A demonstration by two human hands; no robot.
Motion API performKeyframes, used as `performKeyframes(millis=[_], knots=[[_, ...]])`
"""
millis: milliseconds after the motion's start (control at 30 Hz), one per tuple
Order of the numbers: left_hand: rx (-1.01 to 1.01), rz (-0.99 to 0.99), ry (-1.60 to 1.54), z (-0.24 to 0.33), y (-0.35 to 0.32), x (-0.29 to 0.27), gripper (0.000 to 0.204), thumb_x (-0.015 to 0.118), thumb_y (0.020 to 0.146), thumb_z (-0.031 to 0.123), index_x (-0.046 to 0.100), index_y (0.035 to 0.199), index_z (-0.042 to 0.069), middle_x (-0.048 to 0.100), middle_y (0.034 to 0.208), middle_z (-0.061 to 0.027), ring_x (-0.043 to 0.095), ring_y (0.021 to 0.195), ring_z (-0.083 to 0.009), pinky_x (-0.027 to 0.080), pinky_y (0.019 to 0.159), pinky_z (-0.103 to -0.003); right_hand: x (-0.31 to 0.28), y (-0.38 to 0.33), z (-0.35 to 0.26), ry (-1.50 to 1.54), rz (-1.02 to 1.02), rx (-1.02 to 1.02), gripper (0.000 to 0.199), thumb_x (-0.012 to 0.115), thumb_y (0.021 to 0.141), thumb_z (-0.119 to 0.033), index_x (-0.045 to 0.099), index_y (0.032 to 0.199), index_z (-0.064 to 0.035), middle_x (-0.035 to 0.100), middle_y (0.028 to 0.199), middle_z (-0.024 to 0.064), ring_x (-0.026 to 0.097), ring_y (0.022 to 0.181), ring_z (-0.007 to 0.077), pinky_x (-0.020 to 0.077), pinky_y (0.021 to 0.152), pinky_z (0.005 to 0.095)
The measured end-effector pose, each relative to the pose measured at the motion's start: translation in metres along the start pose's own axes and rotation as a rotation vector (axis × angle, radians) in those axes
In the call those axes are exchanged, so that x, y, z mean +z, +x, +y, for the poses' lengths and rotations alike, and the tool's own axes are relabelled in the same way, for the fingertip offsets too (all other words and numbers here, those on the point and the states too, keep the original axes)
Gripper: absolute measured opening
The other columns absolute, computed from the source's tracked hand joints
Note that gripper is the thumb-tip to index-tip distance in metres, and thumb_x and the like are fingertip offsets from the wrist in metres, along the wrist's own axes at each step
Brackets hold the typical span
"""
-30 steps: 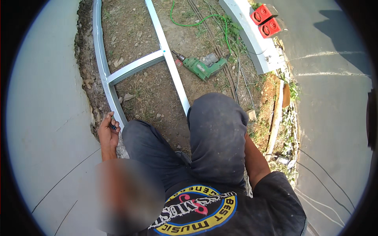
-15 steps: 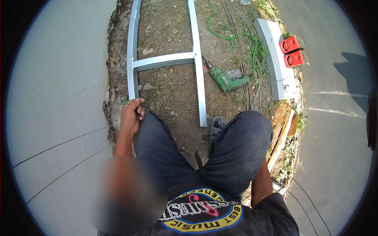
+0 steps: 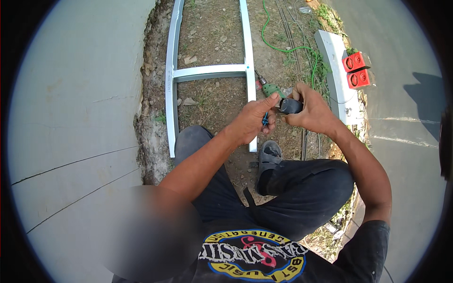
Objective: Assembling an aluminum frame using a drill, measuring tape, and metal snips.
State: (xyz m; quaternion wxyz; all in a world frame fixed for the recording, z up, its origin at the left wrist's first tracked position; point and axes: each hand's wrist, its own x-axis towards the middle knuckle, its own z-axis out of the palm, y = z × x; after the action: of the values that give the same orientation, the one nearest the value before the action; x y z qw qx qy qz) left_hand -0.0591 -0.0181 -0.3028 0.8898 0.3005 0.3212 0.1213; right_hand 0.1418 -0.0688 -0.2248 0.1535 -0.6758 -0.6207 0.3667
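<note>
- The left hand (image 3: pixel 252 120) has come off the near end of the left rail of the metal frame (image 3: pixel 171 94), where it rested a moment ago, and is now raised in front of the body.
- Its fingers (image 3: pixel 264 109) are pinched on a small blue piece (image 3: pixel 265 119), held just beside the right hand.
- The right hand (image 3: pixel 314 111), out of view earlier, is closed round a dark cylindrical object (image 3: pixel 289 105); what kind of thing it is, I cannot tell.
- Both hands meet above the right rail, so work seems to have shifted from the frame to these small items.
- A green drill (image 3: pixel 270 89) lies on the dirt just beyond them, untouched, its green cord (image 3: pixel 271 33) running farther off.
- Two red boxes (image 3: pixel 357 70) sit far right.
</note>
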Motion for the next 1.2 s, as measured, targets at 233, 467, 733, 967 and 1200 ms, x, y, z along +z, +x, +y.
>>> performKeyframes(millis=[233, 467, 733, 967, 1200], knots=[[0.059, 0.003, -0.057, 0.008, 0.007, -0.031, 0.032, 0.059, 0.101, 0.039, 0.06, 0.115, 0.009, 0.063, 0.078, 0.0008, 0.056, 0.059, -0.006, 0.039, 0.045, -0.023, 0.039, 0.013, -0.019, 0.254, -0.121, -0.063, 0.064, 0.083, 0.081, -0.038, 0.057, 0.128, -0.0036, 0.069, 0.107, 0.016, 0.068, 0.094, 0.0293, 0.0528, 0.085, 0.0395], [0.152, 0.087, 0.272, 0.006, 0.036, -0.062, 0.031, 0.075, 0.09, 0.027, 0.064, 0.1, 0.0, 0.059, 0.07, -0.0007, 0.051, 0.053, -0.0068, 0.039, 0.044, -0.023, 0.098, 0.012, -0.006, 0.193, 0.13, 0.228, 0.082, 0.079, 0.081, -0.049, 0.043, 0.136, 0.0003, 0.066, 0.113, 0.0272, 0.067, 0.105, 0.0408, 0.0512, 0.09, 0.0455], [-0.141, 0.021, 0.491, -0.017, 0.048, -0.082, 0.021, 0.082, 0.083, 0.018, 0.068, 0.083, 0.003, 0.06, 0.064, 0.0001, 0.05, 0.051, -0.006, 0.036, 0.043, -0.022, 0.152, 0.0, 0.012, 0.344, 0.225, 0.377, 0.083, 0.074, 0.082, -0.04, 0.033, 0.144, -0.0043, 0.064, 0.117, 0.0303, 0.064, 0.11, 0.0449, 0.0486, 0.094, 0.0476], [-0.153, 0.058, 0.53, 0.029, 0.069, -0.124, 0.018, 0.08, 0.082, 0.014, 0.066, 0.08, 0.004, 0.056, 0.062, 0.0019, 0.045, 0.048, -0.0054, 0.032, 0.042, -0.023, 0.223, -0.07, 0.04, 0.308, 0.045, 0.645, 0.078, 0.072, 0.085, -0.044, 0.035, 0.145, -0.0117, 0.067, 0.112, 0.0302, 0.065, 0.106, 0.0462, 0.0477, 0.093, 0.0475], [0.063, 0.468, 0.648, 0.045, 0.067, -0.187, 0.027, 0.082, 0.084, 0.027, 0.066, 0.082, 0.005, 0.049, 0.06, 0.0042, 0.043, 0.05, -0.006, 0.031, 0.042, -0.024, 0.3, -0.115, 0.06, 0.451, 0.047, 0.678, 0.064, 0.072, 0.087, -0.046, 0.052, 0.132, -0.0051, 0.067, 0.113, 0.0296, 0.063, 0.111, 0.0446, 0.0483, 0.094, 0.0471]])
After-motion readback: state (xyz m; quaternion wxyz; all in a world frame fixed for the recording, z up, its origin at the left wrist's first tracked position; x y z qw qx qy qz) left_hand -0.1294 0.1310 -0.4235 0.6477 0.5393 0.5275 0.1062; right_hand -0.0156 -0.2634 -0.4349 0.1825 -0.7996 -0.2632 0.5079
